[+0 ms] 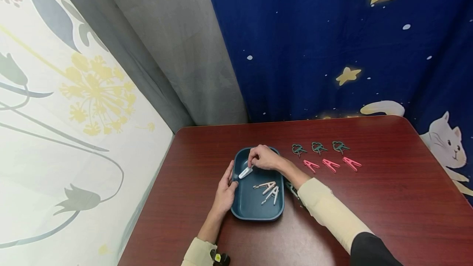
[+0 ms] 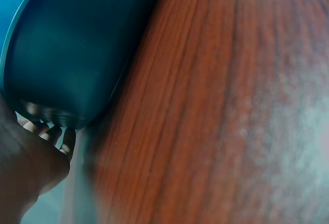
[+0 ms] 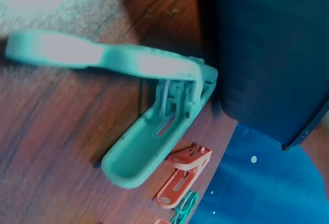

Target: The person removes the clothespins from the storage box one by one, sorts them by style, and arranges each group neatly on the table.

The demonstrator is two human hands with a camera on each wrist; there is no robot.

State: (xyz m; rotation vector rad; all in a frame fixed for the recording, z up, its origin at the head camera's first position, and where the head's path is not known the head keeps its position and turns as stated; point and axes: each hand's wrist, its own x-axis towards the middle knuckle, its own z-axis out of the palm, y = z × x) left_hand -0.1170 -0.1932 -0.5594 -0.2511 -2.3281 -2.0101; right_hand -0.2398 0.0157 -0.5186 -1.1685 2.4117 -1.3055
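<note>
A dark blue rectangular tray (image 1: 258,213) sits on the table. My left hand (image 1: 224,192) grips its left side, thumb at the rim and fingers along the outer wall; in the left wrist view those fingertips (image 2: 68,141) meet the wall. Over the tray's far part, my right hand (image 1: 264,158) pinches one end of a white clothespin (image 1: 245,173). Two more whitish clothespins, one upper (image 1: 267,186) and one lower (image 1: 271,196), lie inside the tray. Right of the tray, partly behind the right forearm, is a pale green clothespin (image 3: 139,147).
Three pink clothespins (image 1: 330,165) lie in a row right of the tray. Behind them is a row of three dark green wire-like clips (image 1: 318,147). The reddish-brown table (image 1: 391,192) ends at a blue curtain (image 1: 314,52); a floral wall (image 1: 74,155) stands left.
</note>
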